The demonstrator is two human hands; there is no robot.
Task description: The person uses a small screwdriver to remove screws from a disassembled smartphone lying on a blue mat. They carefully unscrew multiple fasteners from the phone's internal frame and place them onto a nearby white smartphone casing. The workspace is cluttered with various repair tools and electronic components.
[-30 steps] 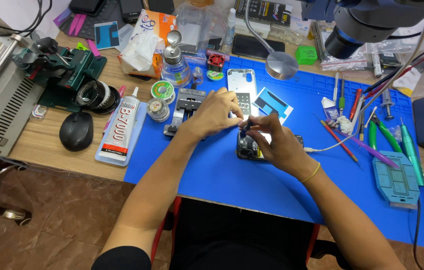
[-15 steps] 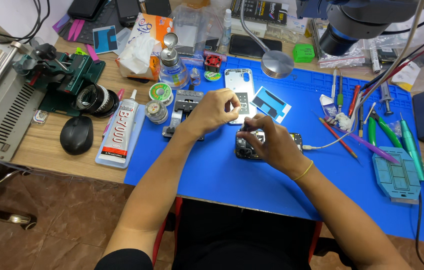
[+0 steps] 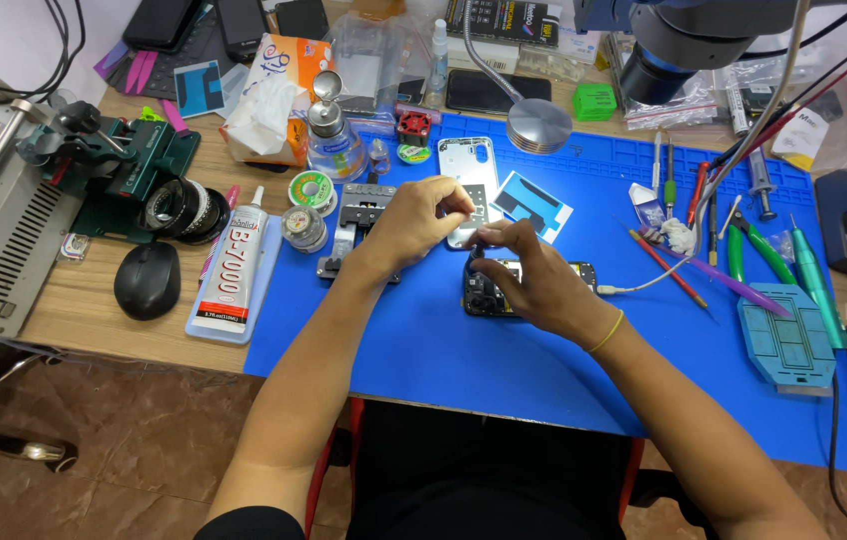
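An opened phone (image 3: 504, 290), dark and crowded with exposed internal parts, lies flat near the middle of a blue work mat (image 3: 424, 340), partly covered by the right hand (image 3: 534, 280). A thin pale cable (image 3: 644, 285) runs from the phone's right end toward the tools beyond. The right hand rests over the phone with its fingers curled and its fingertips drawn together at the phone's upper left corner; whether they pinch a part is too small to tell. The left hand (image 3: 424, 215) hovers just above and to the left, thumb and forefinger pinched close together over a silver phone frame (image 3: 469, 185) that lies just behind the opened phone. What they grip, if anything, cannot be made out.

Beside the frame lies a light blue and black adhesive sheet (image 3: 534, 205). A small metal clamp jig (image 3: 359, 215) sits under the left wrist, with solder wire spools (image 3: 309, 205) to its left. A glue tube (image 3: 234, 270) lies at the mat's left edge, near a black computer mouse (image 3: 147, 280) on the wooden table (image 3: 74, 310). To the right of the phone are screwdrivers and tweezers (image 3: 704, 215), green-handled pliers (image 3: 754, 245) and a teal moulded tray (image 3: 789, 340). A round metal lamp head (image 3: 539, 125) hangs over the mat's far edge.
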